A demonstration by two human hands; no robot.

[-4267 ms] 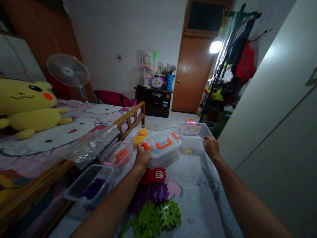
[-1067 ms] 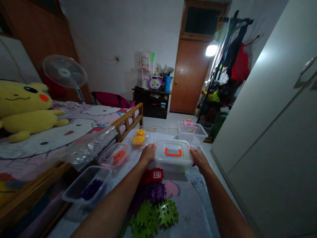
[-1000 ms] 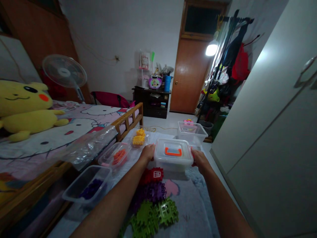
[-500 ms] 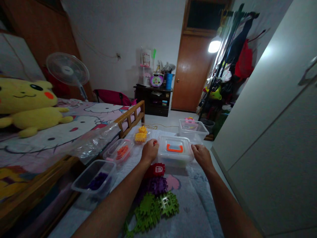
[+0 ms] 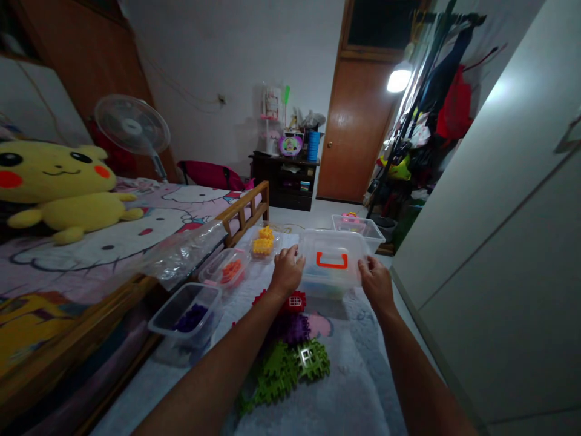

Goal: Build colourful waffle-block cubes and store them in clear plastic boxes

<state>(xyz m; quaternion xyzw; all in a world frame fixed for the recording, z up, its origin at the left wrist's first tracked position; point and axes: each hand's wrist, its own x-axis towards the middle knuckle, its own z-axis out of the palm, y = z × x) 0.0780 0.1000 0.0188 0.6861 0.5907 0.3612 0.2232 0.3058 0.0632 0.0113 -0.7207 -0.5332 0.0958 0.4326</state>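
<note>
A clear plastic storage box (image 5: pixel 324 290) stands ahead of me, and its clear lid (image 5: pixel 313 242) with an orange handle (image 5: pixel 331 261) looks raised and tilted over it. My right hand (image 5: pixel 376 281) is closed on the lid's right edge. At the lid's left edge is my left hand (image 5: pixel 288 272), its fingers apart; whether it touches the lid I cannot tell. Nearer me lie interlocking plastic pieces: a red piece with a white window (image 5: pixel 297 301), purple pieces (image 5: pixel 297 329) and green pieces (image 5: pixel 279 369), partly hidden behind my left forearm.
Along the left stand clear tubs with dark purple pieces (image 5: pixel 190 318), orange pieces (image 5: pixel 230 270) and yellow pieces (image 5: pixel 263 242). Another clear tub (image 5: pixel 370 233) sits behind the lid. A wooden bed rail (image 5: pixel 245 206) borders the left; a pale cabinet (image 5: pixel 476 242) borders the right.
The lid has come up and tilted off the box. My left hand's fingers have spread from a closed grip. The view has shifted slightly.
</note>
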